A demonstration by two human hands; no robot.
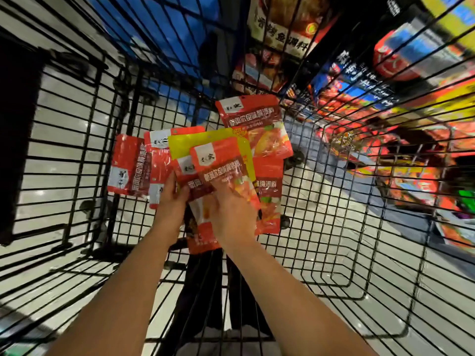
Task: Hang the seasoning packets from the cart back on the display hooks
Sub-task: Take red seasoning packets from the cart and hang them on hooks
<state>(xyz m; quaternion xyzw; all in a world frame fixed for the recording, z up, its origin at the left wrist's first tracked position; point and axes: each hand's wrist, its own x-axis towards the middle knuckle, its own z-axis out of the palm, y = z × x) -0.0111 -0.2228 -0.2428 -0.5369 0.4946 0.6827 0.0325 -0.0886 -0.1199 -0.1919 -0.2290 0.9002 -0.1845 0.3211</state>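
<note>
While both hands grip it: top packet (220,167) in cart (334,227), long axis upright, label end away; left hand (171,199), right hand (232,214).

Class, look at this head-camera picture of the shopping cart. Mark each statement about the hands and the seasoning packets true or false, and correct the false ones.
1. Both hands reach into the wire cart. True.
2. The right hand rests on a red packet. True.
3. Every packet in the cart is red. False: a yellow packet lies among them.
4. The left hand grips the cart's handle. False: it touches the packets.
5. The cart holds one packet. False: it holds several.
</note>
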